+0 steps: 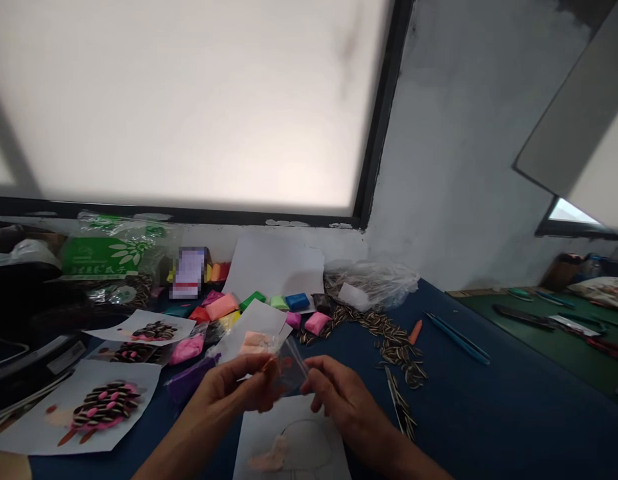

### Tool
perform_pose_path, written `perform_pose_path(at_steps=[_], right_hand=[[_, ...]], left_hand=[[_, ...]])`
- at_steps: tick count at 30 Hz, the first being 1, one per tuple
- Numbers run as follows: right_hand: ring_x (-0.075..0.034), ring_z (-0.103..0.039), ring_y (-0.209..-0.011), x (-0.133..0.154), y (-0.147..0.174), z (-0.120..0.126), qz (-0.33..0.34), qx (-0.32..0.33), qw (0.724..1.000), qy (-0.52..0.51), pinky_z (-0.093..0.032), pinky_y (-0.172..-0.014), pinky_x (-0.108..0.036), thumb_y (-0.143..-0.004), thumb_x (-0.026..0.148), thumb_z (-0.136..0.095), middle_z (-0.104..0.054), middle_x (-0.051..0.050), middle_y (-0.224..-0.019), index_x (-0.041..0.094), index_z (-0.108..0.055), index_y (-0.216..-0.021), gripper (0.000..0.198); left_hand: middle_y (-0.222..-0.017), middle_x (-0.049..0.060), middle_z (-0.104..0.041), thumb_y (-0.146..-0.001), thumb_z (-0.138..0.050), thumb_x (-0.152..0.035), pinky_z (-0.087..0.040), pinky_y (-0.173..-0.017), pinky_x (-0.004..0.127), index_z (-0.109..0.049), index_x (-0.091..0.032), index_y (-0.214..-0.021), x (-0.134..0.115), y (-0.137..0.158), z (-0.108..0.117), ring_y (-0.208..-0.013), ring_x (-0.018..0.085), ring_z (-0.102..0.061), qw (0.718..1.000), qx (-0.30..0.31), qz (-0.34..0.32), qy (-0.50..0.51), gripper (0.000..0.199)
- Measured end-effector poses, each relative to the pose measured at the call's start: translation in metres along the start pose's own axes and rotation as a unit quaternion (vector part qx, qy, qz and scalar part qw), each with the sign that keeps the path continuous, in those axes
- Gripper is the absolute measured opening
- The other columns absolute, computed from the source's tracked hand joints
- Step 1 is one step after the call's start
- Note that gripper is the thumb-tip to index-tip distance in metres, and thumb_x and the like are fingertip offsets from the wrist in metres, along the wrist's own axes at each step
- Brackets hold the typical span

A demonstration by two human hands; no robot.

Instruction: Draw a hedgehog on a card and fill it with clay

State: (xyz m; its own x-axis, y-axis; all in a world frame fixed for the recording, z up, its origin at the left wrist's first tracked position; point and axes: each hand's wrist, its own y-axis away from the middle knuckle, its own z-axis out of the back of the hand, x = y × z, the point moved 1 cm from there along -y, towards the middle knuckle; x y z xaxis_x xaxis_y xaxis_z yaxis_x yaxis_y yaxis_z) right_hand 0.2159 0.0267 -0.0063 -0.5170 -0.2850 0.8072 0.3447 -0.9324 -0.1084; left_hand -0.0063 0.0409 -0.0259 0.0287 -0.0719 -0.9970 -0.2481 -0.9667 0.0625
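Above a sheet of paper [311, 443], I hold a small clear plastic bag [293, 368] between both hands. My left hand [233, 390] pinches its left side, where something orange-brown shows at the fingertips. The right edge of the bag is pinched by my right hand [339, 393]. On the sheet below is a pencil outline of a rounded animal body, with peach modelling clay [271, 456] pressed on its left part. Just behind my hands, a peach clay packet [257, 343] rests on another white sheet.
Finished seed-and-clay hedgehog pictures [106, 407] lie at the left. Several coloured clay packets [297, 302] sit behind. Sunflower seeds [389, 337] spread to the right, near blue tweezers [459, 338], an orange crayon-like stick [415, 332] and metal tweezers [396, 400]. A green seed bag [101, 257] stands back left.
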Motion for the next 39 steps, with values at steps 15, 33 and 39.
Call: perform_pose_path(at_steps=[15,33,39], right_hand=[[-0.014,-0.056,-0.065,0.004,0.002,-0.003,-0.029,0.006,0.968,-0.248,-0.042,-0.061,-0.027,-0.094,0.049,-0.063,-0.063,0.0,-0.073,0.019,-0.058,-0.082,0.033],[-0.011,-0.052,-0.055,-0.002,-0.002,-0.007,-0.067,0.033,0.959,-0.275,-0.041,-0.056,-0.025,-0.088,0.065,-0.066,-0.063,0.0,-0.067,0.018,-0.059,-0.077,0.049],[-0.01,-0.051,-0.054,-0.006,-0.003,-0.009,-0.071,0.022,0.954,-0.292,-0.04,-0.055,-0.025,-0.083,0.073,-0.069,-0.062,0.001,-0.065,0.019,-0.058,-0.078,0.056]], left_hand=[[-0.068,-0.001,-0.073,-0.065,-0.089,-0.07,-0.062,-0.073,0.035,-0.077,-0.019,-0.079,-0.001,0.003,-0.011,-0.055,0.015,-0.064,0.996,0.024,0.038,0.074,0.055],[-0.087,0.005,-0.082,-0.066,-0.092,-0.067,-0.062,-0.073,0.037,-0.075,-0.018,-0.096,-0.004,0.008,-0.014,-0.07,0.023,-0.076,0.994,0.008,0.035,0.106,0.06],[-0.084,0.004,-0.082,-0.057,-0.099,-0.062,-0.061,-0.067,0.033,-0.071,-0.02,-0.101,0.0,0.007,-0.018,-0.066,0.021,-0.076,0.992,0.027,0.042,0.119,0.068]])
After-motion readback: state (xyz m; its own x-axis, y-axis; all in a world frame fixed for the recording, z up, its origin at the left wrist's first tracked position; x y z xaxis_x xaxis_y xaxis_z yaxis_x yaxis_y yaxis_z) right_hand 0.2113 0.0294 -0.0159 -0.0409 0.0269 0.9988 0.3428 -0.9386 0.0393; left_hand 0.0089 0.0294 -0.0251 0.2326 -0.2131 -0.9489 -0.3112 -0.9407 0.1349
